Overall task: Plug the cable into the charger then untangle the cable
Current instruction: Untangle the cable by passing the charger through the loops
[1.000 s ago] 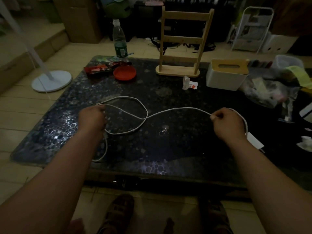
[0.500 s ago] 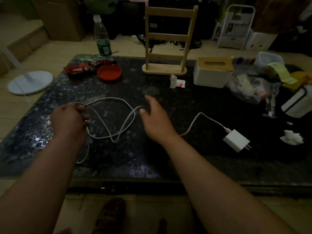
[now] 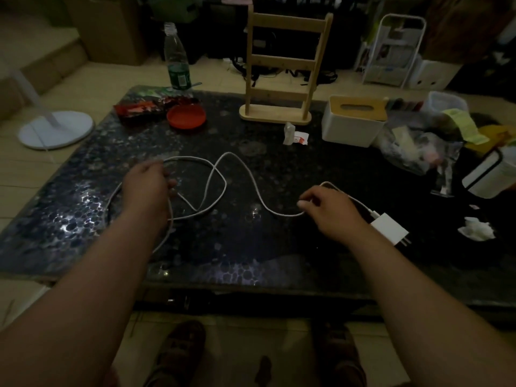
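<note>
Your left hand (image 3: 145,185) sits left of centre, curled around the white cable (image 3: 245,174) where it bunches up, so it's holding a few strands at once. Your right hand (image 3: 329,210) is right of centre, thumb and fingertips (image 3: 303,203) pinched on the cable just short of the plug end. Between your hands the cable lies on the dark tabletop (image 3: 279,247) in a crossed loop and then a tall hump, so it's not straight. The white charger (image 3: 389,229) lies just right of your right wrist, prongs pointing to the lower right, with the cable plugged into it. Toward the top of the frame you've got a wooden rack (image 3: 279,79), a water bottle (image 3: 176,60) and a red dish (image 3: 186,116).
</note>
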